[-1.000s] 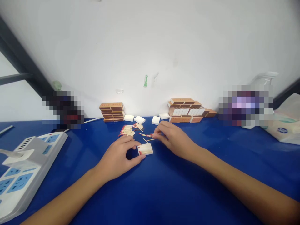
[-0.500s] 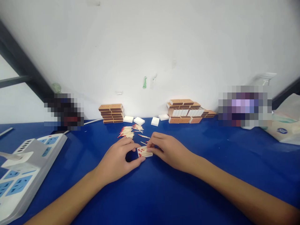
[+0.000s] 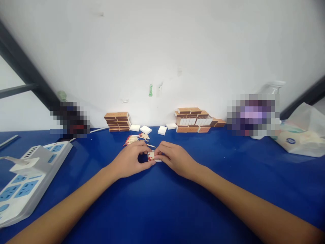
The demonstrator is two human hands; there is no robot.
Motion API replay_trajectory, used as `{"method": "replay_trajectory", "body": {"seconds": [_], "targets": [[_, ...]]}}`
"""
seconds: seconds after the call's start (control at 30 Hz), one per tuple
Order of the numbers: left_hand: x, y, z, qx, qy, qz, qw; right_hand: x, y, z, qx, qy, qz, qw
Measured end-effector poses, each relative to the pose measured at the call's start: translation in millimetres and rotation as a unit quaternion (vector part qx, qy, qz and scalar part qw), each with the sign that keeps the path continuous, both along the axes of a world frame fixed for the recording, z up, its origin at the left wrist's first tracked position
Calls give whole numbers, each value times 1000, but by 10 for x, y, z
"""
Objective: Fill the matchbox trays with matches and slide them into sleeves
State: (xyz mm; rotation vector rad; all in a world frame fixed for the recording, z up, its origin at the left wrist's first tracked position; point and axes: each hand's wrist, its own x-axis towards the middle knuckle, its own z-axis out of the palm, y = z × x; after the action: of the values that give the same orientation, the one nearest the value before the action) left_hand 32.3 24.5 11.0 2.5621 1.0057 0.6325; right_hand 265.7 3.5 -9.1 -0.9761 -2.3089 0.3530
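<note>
A small white matchbox tray (image 3: 151,156) with red-tipped matches in it lies on the blue table (image 3: 162,203). My left hand (image 3: 130,160) pinches its left end between thumb and fingers. My right hand (image 3: 172,158) is curled over the tray's right side, fingertips pressed on it and the matches. Just behind the hands lies a loose heap of matches (image 3: 135,138).
Against the white wall stand a stack of brown matchboxes (image 3: 117,121) on the left and a bigger pile (image 3: 194,119) on the right, with white empty trays (image 3: 145,129) between them. A white power strip (image 3: 26,176) lies at far left, a plastic bag (image 3: 302,135) at far right.
My right hand came back from the loose matches with a match to the tray, and now both hands close around the tray. The view has shifted slightly.
</note>
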Motion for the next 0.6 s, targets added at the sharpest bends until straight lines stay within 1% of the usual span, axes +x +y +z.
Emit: {"method": "replay_trajectory", "body": {"seconds": [0.1, 0.23, 0.43, 0.53, 0.6], "targets": [[-39, 5, -63, 10, -31, -3, 999, 26, 23, 2, 18, 6, 7, 1000], [-88, -8, -92, 2, -42, -7, 999, 31, 23, -1, -3, 44, 21, 999], [-78, -28, -135, 9, -53, 4, 999, 13, 23, -28, -64, 106, -46, 991], [-72, -51, -152, 17, -56, 0, 998, 12, 19, -31, -81, 99, -44, 991], [-71, -65, -152, 20, -57, 0, 998, 24, 13, -24, -67, 80, -30, 994]]}}
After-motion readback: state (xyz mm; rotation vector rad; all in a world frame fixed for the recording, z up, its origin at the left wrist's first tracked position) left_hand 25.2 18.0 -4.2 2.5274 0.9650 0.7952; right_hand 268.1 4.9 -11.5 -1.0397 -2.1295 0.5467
